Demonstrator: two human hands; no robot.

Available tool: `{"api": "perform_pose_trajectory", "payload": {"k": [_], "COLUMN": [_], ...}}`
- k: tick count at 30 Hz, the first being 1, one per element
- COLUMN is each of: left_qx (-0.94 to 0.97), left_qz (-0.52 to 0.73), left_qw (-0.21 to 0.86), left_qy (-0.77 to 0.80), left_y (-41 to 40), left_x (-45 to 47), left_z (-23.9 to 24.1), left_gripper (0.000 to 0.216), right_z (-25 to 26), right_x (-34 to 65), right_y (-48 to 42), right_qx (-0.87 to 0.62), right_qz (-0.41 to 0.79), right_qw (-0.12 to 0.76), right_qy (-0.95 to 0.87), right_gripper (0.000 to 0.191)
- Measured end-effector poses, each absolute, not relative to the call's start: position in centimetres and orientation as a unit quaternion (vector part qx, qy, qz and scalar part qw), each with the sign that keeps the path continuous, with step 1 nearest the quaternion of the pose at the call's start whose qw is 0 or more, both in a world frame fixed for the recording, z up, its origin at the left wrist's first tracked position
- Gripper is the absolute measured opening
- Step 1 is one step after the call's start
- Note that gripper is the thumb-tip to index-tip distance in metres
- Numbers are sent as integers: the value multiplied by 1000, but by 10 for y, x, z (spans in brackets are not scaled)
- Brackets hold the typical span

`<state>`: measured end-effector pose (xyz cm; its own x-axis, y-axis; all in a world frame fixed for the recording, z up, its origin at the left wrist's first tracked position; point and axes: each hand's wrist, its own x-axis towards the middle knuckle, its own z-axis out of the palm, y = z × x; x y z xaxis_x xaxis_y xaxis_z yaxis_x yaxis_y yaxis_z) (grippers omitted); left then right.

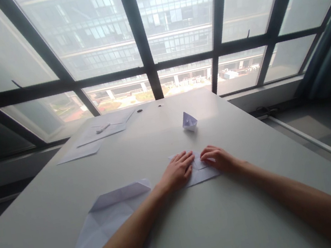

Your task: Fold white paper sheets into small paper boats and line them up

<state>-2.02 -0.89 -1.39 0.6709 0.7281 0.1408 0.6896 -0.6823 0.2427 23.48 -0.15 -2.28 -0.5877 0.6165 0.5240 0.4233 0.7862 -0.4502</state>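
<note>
A small folded sheet of white paper (201, 172) lies flat on the grey table (234, 138), under both my hands. My left hand (178, 170) rests on its left half with fingers stretched out flat. My right hand (218, 158) sits on its right half with fingers curled, fingertips pressing a folded flap near the middle. A finished white paper boat (189, 121) stands upright farther back, apart from both hands.
A large creased white sheet (106, 223) lies at the near left under my left forearm. Several flat sheets (98, 137) and a white pen-like object (102, 128) lie at the far left. Big windows stand behind the table; its right edge drops to the floor.
</note>
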Motion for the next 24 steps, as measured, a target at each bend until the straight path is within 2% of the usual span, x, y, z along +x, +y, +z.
{"api": "perform_pose_trajectory", "payload": {"k": [24], "left_qx": [900], "left_qz": [143], "left_qw": [59], "left_qy": [408], "left_y": [-16], "left_x": [-18], "left_z": [-5], "left_gripper": [44], "right_z": [-20], "right_x": [235], "right_y": [-4], "right_qx": [-287], "right_qz": [150], "right_qw": [327], "right_qy": [-888], "right_gripper": [8]}}
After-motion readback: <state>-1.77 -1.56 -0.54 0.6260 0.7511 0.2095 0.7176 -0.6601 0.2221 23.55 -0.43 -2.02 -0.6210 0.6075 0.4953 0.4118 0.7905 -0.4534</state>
